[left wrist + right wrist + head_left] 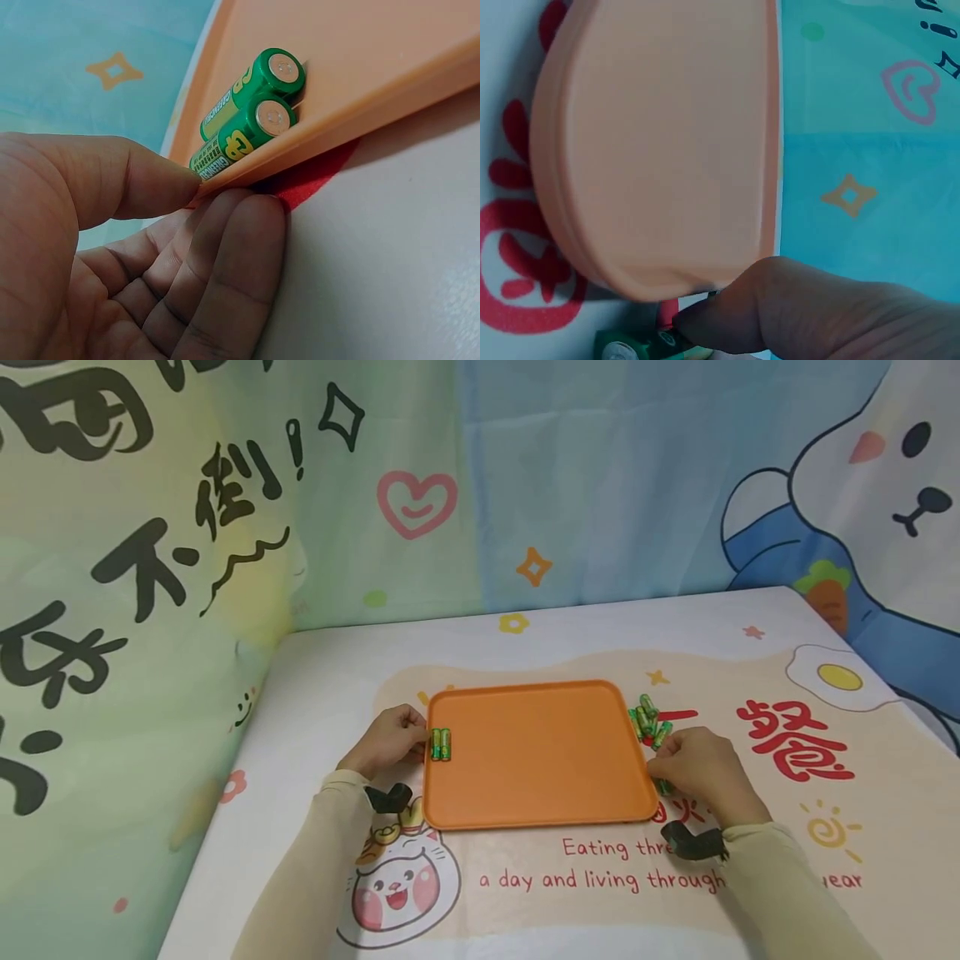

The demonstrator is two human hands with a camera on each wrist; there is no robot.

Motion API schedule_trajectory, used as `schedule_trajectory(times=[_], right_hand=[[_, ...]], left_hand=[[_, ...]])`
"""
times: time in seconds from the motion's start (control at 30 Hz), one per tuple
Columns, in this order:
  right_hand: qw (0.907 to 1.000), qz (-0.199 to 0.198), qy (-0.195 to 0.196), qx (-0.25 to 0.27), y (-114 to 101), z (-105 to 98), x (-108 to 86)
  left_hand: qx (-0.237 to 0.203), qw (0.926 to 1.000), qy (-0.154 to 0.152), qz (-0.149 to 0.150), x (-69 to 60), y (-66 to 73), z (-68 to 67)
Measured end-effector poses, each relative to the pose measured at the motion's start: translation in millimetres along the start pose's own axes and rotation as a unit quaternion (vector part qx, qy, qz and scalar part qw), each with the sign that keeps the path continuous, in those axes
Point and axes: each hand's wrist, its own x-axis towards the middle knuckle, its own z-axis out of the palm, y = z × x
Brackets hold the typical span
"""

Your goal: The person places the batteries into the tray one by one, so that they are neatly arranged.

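Observation:
An orange tray (536, 752) lies on the printed table cover. Two green AA-type batteries (441, 745) lie side by side in it against the left rim. My left hand (388, 743) pinches that rim, thumb above and fingertips below, close to the batteries (244, 124). Bent fingers bring my right hand (701, 770) to the tray's right edge, among loose green batteries (647, 717). In the right wrist view the thumb (757, 315) reaches past the tray rim (660, 289), its tip over or against a green battery (622, 346); the other fingers are hidden there.
Behind the table hangs a printed cloth backdrop (600, 460). The table cover (525, 910) carries drawings and red lettering. A dark strap piece (693, 842) sits by the right wrist, and another dark piece (390, 797) by the left.

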Motion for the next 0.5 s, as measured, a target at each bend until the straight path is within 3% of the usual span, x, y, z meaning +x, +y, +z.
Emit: schedule_trajectory(times=[0.23,0.5], right_hand=[[0.9992,0.013,-0.005,0.036,-2,-4,3.7],[0.9917,-0.04,-0.01,0.122,-22,-2,8.7]], left_hand=[[0.0,1.0,0.002,-0.003,0.5,2.1,-2.3],[-0.002,1.0,0.0,-0.001,1.2,-0.6,-0.9]])
